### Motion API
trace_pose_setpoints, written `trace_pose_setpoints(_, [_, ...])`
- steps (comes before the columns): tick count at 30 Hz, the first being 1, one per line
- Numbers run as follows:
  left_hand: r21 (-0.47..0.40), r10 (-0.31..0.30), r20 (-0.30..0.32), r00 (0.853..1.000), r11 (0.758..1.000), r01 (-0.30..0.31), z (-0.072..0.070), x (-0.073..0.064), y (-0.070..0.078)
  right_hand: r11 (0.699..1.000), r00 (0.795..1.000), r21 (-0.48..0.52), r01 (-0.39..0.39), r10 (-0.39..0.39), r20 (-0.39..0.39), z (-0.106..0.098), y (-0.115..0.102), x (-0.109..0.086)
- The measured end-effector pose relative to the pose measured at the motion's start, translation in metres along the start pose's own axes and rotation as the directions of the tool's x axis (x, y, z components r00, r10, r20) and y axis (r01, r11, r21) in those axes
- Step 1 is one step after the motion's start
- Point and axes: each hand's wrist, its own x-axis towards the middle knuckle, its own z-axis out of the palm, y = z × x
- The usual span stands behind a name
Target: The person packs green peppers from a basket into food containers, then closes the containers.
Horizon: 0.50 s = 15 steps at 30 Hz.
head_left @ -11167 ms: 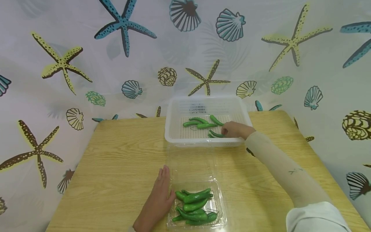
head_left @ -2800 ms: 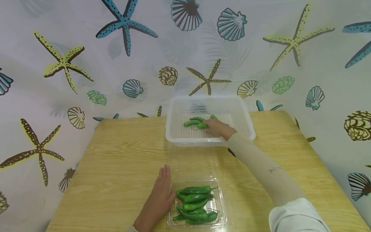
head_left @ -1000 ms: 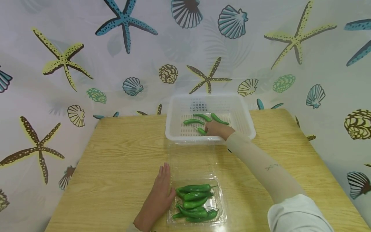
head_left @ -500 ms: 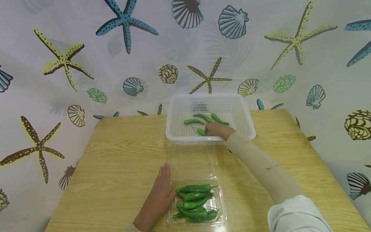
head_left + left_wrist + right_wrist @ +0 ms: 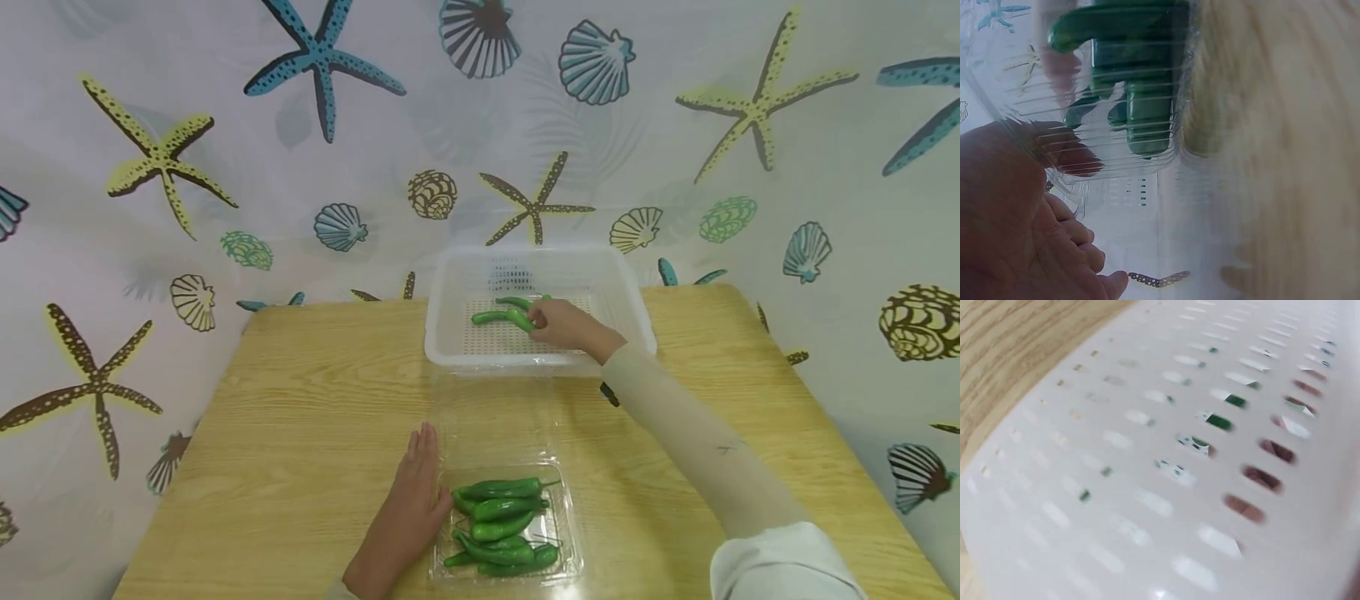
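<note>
My right hand [image 5: 567, 323] is over the white perforated basket [image 5: 450, 360] in the head view. Its fingertips pinch one end of a green chili pepper [image 5: 519, 320]. Other chili peppers [image 5: 487, 317] lie on the basket floor, one mostly hidden behind the hand. My left hand [image 5: 405, 512], fingers straight, rests along the left side of the clear plastic clamshell box [image 5: 573, 533]; its thumb touches the rim. Several green peppers [image 5: 502, 530] lie across in that box. Up close in the left wrist view, the thumb [image 5: 1075, 153] shows through or against the ribbed plastic.
The box's clear lid [image 5: 495, 417] lies open toward the basket, reaching its front edge. Both stand on a wood-grain table [image 5: 315, 400] before a patterned curtain [image 5: 390, 108]. The basket's slotted wall [image 5: 1116, 437] fills the right wrist view.
My right hand has lifted from the basket's floor near the front, raising a pinched pepper slightly. Earlier, another pepper was added atop those in the box. The left hand stays put.
</note>
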Motion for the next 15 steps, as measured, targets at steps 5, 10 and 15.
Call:
trace_pose_setpoints(5, [-0.002, 0.004, -0.001, 1.0, 1.0, -0.004, -0.002, 0.0, 0.001, 0.996, 0.994, 0.052, 0.079, -0.075, -0.075, -0.012, -0.011, -0.019])
trace_pose_setpoints(10, [-0.028, 0.006, -0.002, 1.0, 1.0, -0.006, -0.003, 0.001, 0.002, 0.988, 0.987, 0.066, 0.137, -0.131, -0.089, -0.014, -0.024, -0.039])
trace_pose_setpoints(15, [-0.042, -0.003, 0.01, 1.0, 0.999, 0.003, -0.001, 0.0, 0.001, 0.98, 0.979, 0.055, 0.189, -0.184, -0.089, -0.01, -0.036, -0.061])
